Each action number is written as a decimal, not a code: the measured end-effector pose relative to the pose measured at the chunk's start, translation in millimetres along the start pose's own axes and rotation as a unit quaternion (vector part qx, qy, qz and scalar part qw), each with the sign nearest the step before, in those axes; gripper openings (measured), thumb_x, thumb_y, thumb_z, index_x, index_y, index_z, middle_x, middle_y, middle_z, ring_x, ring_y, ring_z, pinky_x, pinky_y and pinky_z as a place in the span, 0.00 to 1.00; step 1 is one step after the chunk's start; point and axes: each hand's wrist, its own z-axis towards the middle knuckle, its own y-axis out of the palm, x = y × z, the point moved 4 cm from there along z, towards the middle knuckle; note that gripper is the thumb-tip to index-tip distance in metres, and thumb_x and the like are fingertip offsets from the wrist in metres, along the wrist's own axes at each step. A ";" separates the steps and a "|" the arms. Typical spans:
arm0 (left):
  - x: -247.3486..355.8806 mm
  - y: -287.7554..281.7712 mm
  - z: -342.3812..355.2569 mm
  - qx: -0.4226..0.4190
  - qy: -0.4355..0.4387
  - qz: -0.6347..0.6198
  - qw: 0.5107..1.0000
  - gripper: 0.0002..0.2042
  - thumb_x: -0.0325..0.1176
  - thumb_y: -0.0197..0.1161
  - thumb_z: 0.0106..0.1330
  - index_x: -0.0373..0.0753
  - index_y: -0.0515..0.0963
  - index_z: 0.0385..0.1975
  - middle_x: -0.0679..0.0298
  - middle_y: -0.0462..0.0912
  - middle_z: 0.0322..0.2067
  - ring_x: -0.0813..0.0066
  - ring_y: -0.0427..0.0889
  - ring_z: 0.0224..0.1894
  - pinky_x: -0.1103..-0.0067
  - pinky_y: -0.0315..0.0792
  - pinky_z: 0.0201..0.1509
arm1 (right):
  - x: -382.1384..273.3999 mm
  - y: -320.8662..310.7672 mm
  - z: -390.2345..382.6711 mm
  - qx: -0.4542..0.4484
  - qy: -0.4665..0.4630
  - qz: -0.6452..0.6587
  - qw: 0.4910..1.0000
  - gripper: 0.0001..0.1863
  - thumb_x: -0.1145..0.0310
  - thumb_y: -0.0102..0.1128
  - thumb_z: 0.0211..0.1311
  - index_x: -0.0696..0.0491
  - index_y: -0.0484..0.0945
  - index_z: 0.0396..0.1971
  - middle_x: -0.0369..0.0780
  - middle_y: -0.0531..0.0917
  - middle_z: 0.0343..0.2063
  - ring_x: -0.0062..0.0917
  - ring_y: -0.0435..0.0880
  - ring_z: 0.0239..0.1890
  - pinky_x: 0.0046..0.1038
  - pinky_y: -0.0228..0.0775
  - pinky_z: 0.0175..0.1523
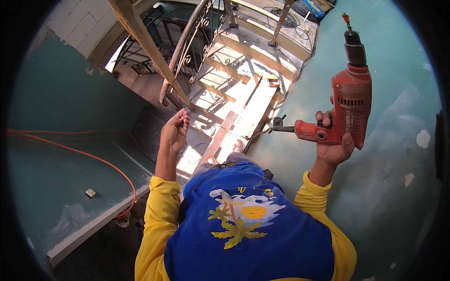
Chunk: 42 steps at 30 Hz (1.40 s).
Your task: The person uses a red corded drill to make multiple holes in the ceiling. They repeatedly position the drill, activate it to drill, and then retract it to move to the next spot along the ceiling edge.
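Note:
My right hand [333, 151] is wrapped round the handle of a red power drill [350, 100], raised beside the teal wall on the right. The drill's black chuck [355, 49] points up and away, with a short bit tipped in orange-yellow. A black cord leaves the handle's end, and a small dark metal piece [279, 122], like a chuck key, hangs by it. In front of my chest on the left, my left hand [175, 131] is raised and closed, its fingertips pressed together. Whatever it may hold is too small or hidden to name.
Sunlit steps [220, 70] rise ahead, flanked by a curved metal railing [180, 44] and a wooden post [147, 47]. A long plank [220, 136] lies below them. An orange cable [101, 157] crosses the left teal wall. Cables and bags lie on the upper landing.

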 end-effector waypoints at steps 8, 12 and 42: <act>64.7 -25.9 -79.6 0.015 0.159 -0.146 0.976 0.14 0.21 0.51 0.77 0.35 0.70 0.59 0.52 0.77 0.62 0.66 0.80 0.62 0.79 0.81 0.57 | 73.1 68.1 -37.7 -0.080 0.184 -0.040 0.979 0.41 0.66 0.72 0.52 0.65 0.65 0.65 0.46 0.84 0.39 0.32 0.85 0.37 0.34 0.82 0.44; 89.4 -3.2 -104.2 -0.026 0.205 -0.195 0.959 0.10 0.24 0.55 0.77 0.40 0.73 0.54 0.54 0.77 0.64 0.65 0.78 0.66 0.75 0.79 0.61 | 97.8 110.1 -69.8 -0.175 0.279 -0.086 0.940 0.45 0.65 0.78 0.49 0.66 0.65 0.66 0.49 0.84 0.46 0.32 0.87 0.43 0.30 0.82 0.45; 151.2 29.8 -180.7 -0.065 0.427 -0.114 0.895 0.06 0.27 0.56 0.77 0.41 0.76 0.49 0.57 0.87 0.49 0.60 0.84 0.57 0.61 0.79 0.65 | 149.3 214.0 -36.8 -0.422 0.332 0.011 0.844 0.42 0.69 0.82 0.50 0.60 0.71 0.66 0.41 0.83 0.53 0.21 0.83 0.51 0.25 0.83 0.50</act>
